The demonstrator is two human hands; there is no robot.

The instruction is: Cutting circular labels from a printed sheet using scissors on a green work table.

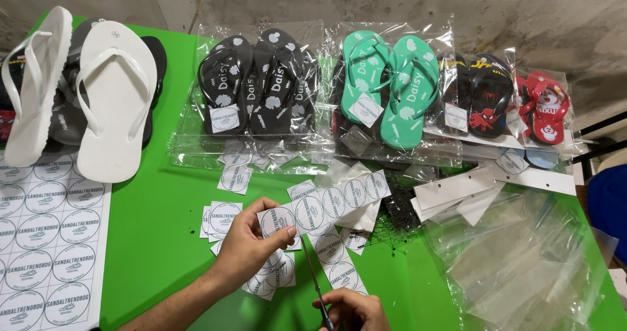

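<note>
A strip of paper labels (307,207) is pinched in the left hand (251,246), near the desk's (163,220) centre, while scissors (317,288) are gripped in the right hand (349,311) at 6 o'clock, blades set at the strip's lower edge. Much cutting appears done: loose square labels (225,216) with printed circles are scattered around the hands. A largely uncut sheet (46,239) remains at 9 o'clock. At 12 o'clock, rubbery black (258,82) and green sandals (388,89) are seen bagged in glossy film and already labelled; 2 white sandals (98,96) lie unbagged at 10 o'clock, and crinkled empty bags (522,265) at 4 o'clock.
</note>
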